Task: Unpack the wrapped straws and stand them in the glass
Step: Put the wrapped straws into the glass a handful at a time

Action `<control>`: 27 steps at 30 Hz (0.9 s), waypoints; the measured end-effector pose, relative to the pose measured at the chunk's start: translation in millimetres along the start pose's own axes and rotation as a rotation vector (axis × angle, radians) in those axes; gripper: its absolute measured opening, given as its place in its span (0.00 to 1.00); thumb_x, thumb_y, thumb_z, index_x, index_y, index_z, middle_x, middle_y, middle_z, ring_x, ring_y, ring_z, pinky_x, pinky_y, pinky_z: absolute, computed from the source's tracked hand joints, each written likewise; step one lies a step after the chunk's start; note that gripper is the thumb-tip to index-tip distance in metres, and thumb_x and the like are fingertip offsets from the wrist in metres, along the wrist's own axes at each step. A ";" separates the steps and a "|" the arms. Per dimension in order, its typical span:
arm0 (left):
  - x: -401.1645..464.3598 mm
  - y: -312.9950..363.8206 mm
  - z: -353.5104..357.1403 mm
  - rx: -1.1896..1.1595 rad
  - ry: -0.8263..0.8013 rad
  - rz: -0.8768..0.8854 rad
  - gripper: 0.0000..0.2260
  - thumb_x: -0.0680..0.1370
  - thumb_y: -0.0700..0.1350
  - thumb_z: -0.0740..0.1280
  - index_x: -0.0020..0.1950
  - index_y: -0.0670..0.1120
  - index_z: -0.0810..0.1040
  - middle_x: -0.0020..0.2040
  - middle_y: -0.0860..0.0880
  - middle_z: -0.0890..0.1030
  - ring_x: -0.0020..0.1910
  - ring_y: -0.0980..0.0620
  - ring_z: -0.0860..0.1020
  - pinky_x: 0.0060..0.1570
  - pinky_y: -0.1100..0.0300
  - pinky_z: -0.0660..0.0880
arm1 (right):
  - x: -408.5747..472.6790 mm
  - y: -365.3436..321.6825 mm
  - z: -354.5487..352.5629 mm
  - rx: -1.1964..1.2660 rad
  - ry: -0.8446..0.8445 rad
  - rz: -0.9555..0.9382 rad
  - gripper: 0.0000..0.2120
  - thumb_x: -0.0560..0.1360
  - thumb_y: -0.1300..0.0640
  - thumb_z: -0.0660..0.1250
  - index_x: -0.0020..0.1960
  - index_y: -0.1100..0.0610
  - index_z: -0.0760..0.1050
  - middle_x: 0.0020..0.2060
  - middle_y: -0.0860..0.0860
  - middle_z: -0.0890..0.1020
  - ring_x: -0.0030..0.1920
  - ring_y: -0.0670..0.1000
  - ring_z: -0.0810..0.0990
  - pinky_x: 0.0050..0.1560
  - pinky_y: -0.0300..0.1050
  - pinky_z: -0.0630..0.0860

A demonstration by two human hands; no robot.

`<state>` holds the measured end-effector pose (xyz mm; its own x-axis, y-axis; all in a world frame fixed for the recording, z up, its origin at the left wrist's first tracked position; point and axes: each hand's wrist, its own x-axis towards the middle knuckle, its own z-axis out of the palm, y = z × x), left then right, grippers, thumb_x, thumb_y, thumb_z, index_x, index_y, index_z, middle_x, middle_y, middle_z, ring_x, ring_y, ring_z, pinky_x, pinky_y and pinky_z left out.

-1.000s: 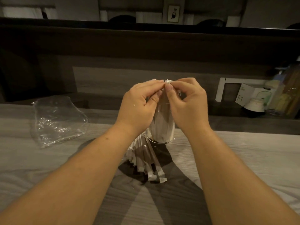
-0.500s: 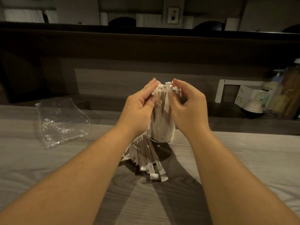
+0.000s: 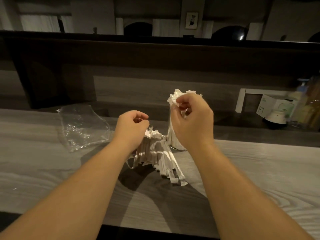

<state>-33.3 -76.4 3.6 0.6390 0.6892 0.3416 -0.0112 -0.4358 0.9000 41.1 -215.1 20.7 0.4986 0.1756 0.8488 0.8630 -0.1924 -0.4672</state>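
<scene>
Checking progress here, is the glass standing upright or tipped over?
Upright: the glass stands on the table, wrapped straws vertical inside it.
</scene>
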 end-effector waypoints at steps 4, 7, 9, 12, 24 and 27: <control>3.2 -4.2 4.1 0.069 -0.112 -0.030 0.07 0.78 0.38 0.69 0.51 0.50 0.80 0.46 0.49 0.82 0.45 0.53 0.80 0.43 0.59 0.78 | -7.5 -8.5 0.6 0.038 -0.078 -0.006 0.04 0.76 0.62 0.72 0.47 0.54 0.79 0.38 0.43 0.79 0.40 0.41 0.78 0.41 0.31 0.75; 10.3 -10.8 5.7 0.101 -0.189 -0.088 0.08 0.78 0.36 0.70 0.55 0.45 0.81 0.50 0.45 0.83 0.48 0.49 0.81 0.45 0.58 0.78 | -11.5 -13.3 3.4 0.072 -0.160 0.054 0.05 0.76 0.61 0.72 0.50 0.54 0.80 0.38 0.41 0.79 0.40 0.40 0.79 0.41 0.28 0.75; 12.6 -14.8 4.2 0.110 -0.144 -0.065 0.06 0.77 0.37 0.71 0.51 0.47 0.81 0.47 0.46 0.83 0.46 0.51 0.81 0.43 0.60 0.77 | -13.5 -14.0 6.1 0.056 -0.265 0.107 0.07 0.77 0.60 0.71 0.54 0.53 0.80 0.39 0.40 0.79 0.41 0.40 0.80 0.42 0.30 0.77; 13.0 -20.9 -0.2 0.166 -0.066 -0.054 0.06 0.76 0.39 0.72 0.46 0.50 0.80 0.43 0.50 0.82 0.43 0.53 0.80 0.40 0.61 0.75 | -12.5 -12.1 6.7 0.000 -0.367 0.185 0.10 0.78 0.59 0.70 0.58 0.53 0.79 0.41 0.41 0.80 0.42 0.41 0.80 0.44 0.31 0.77; 12.9 -13.9 -8.7 0.560 -0.253 -0.088 0.05 0.72 0.48 0.75 0.43 0.47 0.84 0.38 0.47 0.85 0.41 0.48 0.83 0.49 0.49 0.82 | -9.9 4.9 14.3 -0.387 -0.782 0.468 0.05 0.76 0.53 0.72 0.48 0.54 0.83 0.40 0.50 0.83 0.44 0.51 0.82 0.44 0.47 0.81; 11.1 -11.2 -9.3 0.545 -0.278 -0.088 0.05 0.72 0.48 0.76 0.43 0.48 0.84 0.38 0.48 0.84 0.41 0.48 0.83 0.50 0.49 0.82 | -8.8 5.1 14.9 -0.431 -0.835 0.525 0.10 0.75 0.49 0.72 0.45 0.56 0.81 0.36 0.52 0.82 0.40 0.52 0.82 0.34 0.43 0.73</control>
<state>-33.2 -58.5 -0.1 0.7971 0.5911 0.1229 0.3985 -0.6680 0.6285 42.3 -203.2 7.1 0.8372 0.5443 0.0538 0.5047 -0.7311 -0.4591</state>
